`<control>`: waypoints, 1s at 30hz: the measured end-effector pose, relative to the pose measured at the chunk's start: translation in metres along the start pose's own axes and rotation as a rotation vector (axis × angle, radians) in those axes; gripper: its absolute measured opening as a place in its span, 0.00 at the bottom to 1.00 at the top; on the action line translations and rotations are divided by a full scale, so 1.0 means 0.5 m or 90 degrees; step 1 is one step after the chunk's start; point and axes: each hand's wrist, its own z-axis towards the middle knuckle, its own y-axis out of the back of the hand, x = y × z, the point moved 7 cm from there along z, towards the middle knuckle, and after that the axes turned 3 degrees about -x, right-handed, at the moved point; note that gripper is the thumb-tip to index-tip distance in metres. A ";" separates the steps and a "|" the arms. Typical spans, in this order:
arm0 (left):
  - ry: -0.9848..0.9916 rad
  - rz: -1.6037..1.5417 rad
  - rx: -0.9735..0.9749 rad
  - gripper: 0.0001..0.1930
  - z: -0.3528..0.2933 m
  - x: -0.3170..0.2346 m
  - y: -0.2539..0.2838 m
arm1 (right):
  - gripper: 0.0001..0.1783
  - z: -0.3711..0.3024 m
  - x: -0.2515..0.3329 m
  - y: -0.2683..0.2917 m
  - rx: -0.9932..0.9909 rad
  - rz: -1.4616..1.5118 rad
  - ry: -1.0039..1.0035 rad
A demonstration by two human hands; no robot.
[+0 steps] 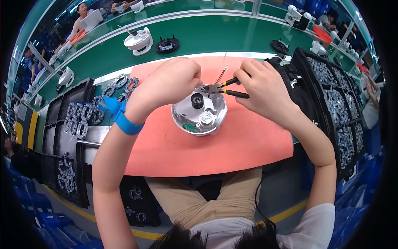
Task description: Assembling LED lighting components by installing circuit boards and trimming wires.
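A white round camera housing point(177, 120) stands open-side up on a salmon-coloured mat point(248, 141), with a black lens, a silver motor-like part and a green circuit board inside. Black-and-yellow diagonal cutters point(215, 88) are gripped by their handles in my right hand point(261, 85). Their jaws lie over the housing's far rim, close to the fingertips of my left hand point(182, 76). That hand is closed in a pinch, and whatever it holds is hidden. Thin red and white wires point(223, 74) rise from the housing's far side, beside the jaws. A blue wrist strap point(129, 122) circles my left wrist.
Black trays point(85, 89) with ring-shaped circuit boards point(74, 118) stand at the left. More black trays point(306, 62) full of small parts fill the right side. Beyond the mat, a green conveyor point(199, 39) carries another white housing point(139, 41) and a black round base point(167, 44).
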 end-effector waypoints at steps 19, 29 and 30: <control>0.193 -0.278 -0.266 0.08 -0.233 0.168 -0.100 | 0.31 -0.052 0.107 -0.032 0.050 0.393 0.130; 0.232 -0.260 -0.297 0.07 -0.252 0.182 -0.152 | 0.23 0.063 -0.045 -0.087 -0.193 0.320 0.042; 0.222 -0.259 -0.300 0.07 -0.249 0.179 -0.152 | 0.22 0.086 -0.085 -0.105 -0.207 0.278 0.020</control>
